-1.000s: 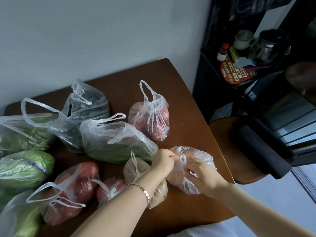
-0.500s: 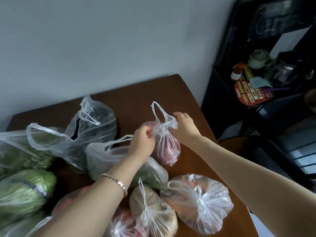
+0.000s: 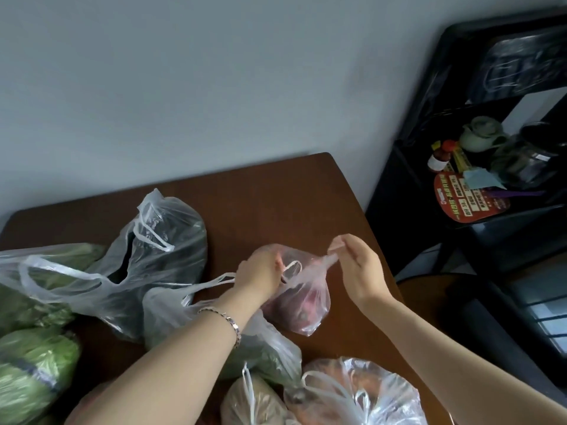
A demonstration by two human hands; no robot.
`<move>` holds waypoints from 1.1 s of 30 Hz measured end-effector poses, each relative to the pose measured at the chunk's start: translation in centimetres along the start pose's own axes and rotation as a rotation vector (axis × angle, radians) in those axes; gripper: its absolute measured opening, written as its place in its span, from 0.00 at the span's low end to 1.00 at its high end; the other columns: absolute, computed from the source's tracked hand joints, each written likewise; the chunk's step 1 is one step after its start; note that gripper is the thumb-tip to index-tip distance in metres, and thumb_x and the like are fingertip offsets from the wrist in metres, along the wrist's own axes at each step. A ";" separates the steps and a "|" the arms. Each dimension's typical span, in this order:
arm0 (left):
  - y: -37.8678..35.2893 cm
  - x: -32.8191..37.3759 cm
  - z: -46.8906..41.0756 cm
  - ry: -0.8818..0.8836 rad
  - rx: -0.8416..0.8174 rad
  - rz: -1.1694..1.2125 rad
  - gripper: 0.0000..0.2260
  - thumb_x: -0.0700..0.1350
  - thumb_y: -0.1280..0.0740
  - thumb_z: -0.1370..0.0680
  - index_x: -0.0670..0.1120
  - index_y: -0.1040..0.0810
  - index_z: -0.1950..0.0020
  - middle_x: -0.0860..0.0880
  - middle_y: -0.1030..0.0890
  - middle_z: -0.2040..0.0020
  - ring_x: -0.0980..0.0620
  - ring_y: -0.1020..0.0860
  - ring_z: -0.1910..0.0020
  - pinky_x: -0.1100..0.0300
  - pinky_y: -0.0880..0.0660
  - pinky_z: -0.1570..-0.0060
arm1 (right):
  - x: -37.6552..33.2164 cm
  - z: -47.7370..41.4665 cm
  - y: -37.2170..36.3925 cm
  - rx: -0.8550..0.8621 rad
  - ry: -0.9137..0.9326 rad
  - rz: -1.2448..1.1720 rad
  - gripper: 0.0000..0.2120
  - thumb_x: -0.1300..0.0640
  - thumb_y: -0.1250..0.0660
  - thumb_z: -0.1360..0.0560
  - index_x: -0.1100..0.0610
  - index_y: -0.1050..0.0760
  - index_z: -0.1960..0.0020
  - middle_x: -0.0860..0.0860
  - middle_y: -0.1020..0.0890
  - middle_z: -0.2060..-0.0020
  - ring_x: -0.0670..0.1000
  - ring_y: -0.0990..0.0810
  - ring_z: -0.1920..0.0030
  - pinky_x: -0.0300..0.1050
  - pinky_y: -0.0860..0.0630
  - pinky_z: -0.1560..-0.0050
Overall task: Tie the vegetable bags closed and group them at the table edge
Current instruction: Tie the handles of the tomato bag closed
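Observation:
A small clear bag of red vegetables point(image 3: 302, 305) sits mid-table on the brown wooden table point(image 3: 270, 204). My left hand point(image 3: 260, 271) grips one handle of it, and my right hand point(image 3: 357, 265) pinches the other handle, pulling it out to the right. Near the front edge lie a tied bag of orange-brown produce point(image 3: 362, 394) and a tied bag of tan produce point(image 3: 251, 403). An untied bag of greens point(image 3: 264, 351) lies under my left forearm.
Untied bags crowd the left: a dark-vegetable bag point(image 3: 165, 253), a leafy-greens bag point(image 3: 40, 289) and a cabbage bag point(image 3: 30, 369). A black shelf point(image 3: 478, 191) with bottles and a teapot stands right of the table. The grey wall is behind.
Both hands left the tied bag at the front edge and moved to the red-vegetable bag. They now draw its two handles apart, and the view has tilted upward.

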State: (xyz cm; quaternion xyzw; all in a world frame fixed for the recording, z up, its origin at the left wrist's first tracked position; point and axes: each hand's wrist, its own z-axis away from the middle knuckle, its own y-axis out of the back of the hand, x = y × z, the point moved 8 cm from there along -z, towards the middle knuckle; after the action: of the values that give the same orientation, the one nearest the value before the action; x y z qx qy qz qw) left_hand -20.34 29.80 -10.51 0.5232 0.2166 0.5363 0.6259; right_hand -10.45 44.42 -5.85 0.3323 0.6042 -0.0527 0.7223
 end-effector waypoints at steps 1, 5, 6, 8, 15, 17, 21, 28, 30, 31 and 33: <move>1.0 0.1 0.2 0.025 0.074 0.096 0.08 0.43 0.43 0.20 0.46 0.25 0.48 0.45 0.19 0.49 0.44 0.22 0.49 0.53 0.27 0.50 | 0.3 0.4 0.9 0.041 -0.013 -0.046 0.13 0.65 0.45 0.22 0.53 0.27 0.58 0.46 0.24 0.59 0.45 0.25 0.55 0.36 0.28 0.54; 4.6 -0.3 1.7 0.139 0.349 0.519 0.07 0.45 0.41 0.20 0.43 0.26 0.49 0.48 0.21 0.53 0.49 0.25 0.55 0.57 0.31 0.56 | 1.7 1.5 4.9 0.322 -0.141 -0.190 0.12 0.64 0.45 0.21 0.54 0.24 0.55 0.52 0.21 0.55 0.49 0.23 0.53 0.44 0.25 0.49; 4.9 -0.2 2.2 0.149 0.363 0.559 0.08 0.44 0.41 0.20 0.41 0.26 0.48 0.47 0.22 0.53 0.50 0.26 0.55 0.58 0.32 0.56 | 2.2 1.6 5.7 0.381 -0.194 -0.225 0.11 0.63 0.45 0.21 0.56 0.23 0.52 0.54 0.20 0.53 0.52 0.22 0.51 0.47 0.23 0.48; 4.6 0.2 3.4 0.159 0.337 0.599 0.08 0.44 0.40 0.20 0.41 0.26 0.47 0.48 0.24 0.54 0.51 0.27 0.55 0.60 0.33 0.56 | 2.5 1.9 6.8 0.421 -0.253 -0.277 0.12 0.60 0.44 0.21 0.59 0.22 0.48 0.56 0.19 0.53 0.54 0.21 0.52 0.44 0.23 0.52; 0.4 1.6 7.3 0.097 -0.023 0.578 0.09 0.46 0.25 0.31 0.47 0.25 0.62 0.52 0.26 0.69 0.54 0.26 0.69 0.64 0.31 0.70 | 1.3 4.6 9.6 0.355 -0.196 -0.213 0.12 0.60 0.43 0.21 0.59 0.22 0.47 0.53 0.19 0.54 0.51 0.21 0.52 0.40 0.23 0.55; -0.2 2.0 8.4 0.115 -0.089 0.537 0.08 0.44 0.27 0.30 0.47 0.25 0.65 0.52 0.25 0.72 0.56 0.26 0.74 0.64 0.28 0.70 | 0.7 5.4 10.0 0.298 -0.158 -0.171 0.12 0.60 0.43 0.21 0.59 0.22 0.47 0.51 0.20 0.54 0.50 0.21 0.52 0.42 0.23 0.52; 0.7 3.8 10.3 0.094 -0.068 0.800 0.09 0.39 0.32 0.27 0.45 0.25 0.67 0.53 0.27 0.81 0.58 0.29 0.82 0.67 0.31 0.75 | -0.7 6.9 9.6 0.108 -0.083 0.072 0.12 0.62 0.43 0.22 0.58 0.22 0.47 0.48 0.21 0.55 0.47 0.22 0.56 0.34 0.25 0.61; 2.5 6.2 13.1 -0.030 0.062 0.824 0.16 0.37 0.35 0.29 0.45 0.33 0.76 0.55 0.31 0.80 0.57 0.33 0.74 0.69 0.36 0.72 | 0.2 8.9 10.5 -0.034 -0.078 0.351 0.16 0.58 0.34 0.27 0.58 0.33 0.71 0.49 0.33 0.77 0.46 0.36 0.76 0.30 0.39 0.79; 2.7 6.2 14.0 -0.068 0.167 0.877 0.17 0.37 0.32 0.29 0.46 0.32 0.76 0.56 0.27 0.69 0.59 0.29 0.67 0.74 0.37 0.68 | -0.5 9.5 11.1 0.000 -0.039 0.295 0.17 0.60 0.34 0.29 0.59 0.37 0.73 0.49 0.36 0.77 0.46 0.38 0.75 0.31 0.39 0.79; 2.8 6.1 14.3 -0.086 0.206 0.951 0.15 0.37 0.31 0.29 0.46 0.29 0.75 0.56 0.25 0.61 0.60 0.27 0.61 0.75 0.36 0.61 | -1.2 9.8 11.2 0.015 0.010 0.269 0.16 0.62 0.34 0.29 0.61 0.36 0.72 0.49 0.34 0.74 0.45 0.36 0.73 0.30 0.37 0.76; 2.5 6.4 14.6 -0.137 0.179 1.121 0.11 0.39 0.31 0.28 0.45 0.24 0.70 0.56 0.23 0.49 0.64 0.25 0.52 0.70 0.34 0.52 | -2.6 10.7 10.8 0.019 0.129 0.242 0.12 0.63 0.33 0.29 0.61 0.29 0.70 0.47 0.28 0.61 0.42 0.29 0.61 0.27 0.31 0.63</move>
State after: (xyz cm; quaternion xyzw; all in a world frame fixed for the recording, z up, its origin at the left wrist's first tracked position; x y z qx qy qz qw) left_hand -7.18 29.11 -1.19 0.6425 -0.0904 0.7308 0.2118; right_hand 2.95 46.07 1.55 0.4123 0.6044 0.0503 0.6799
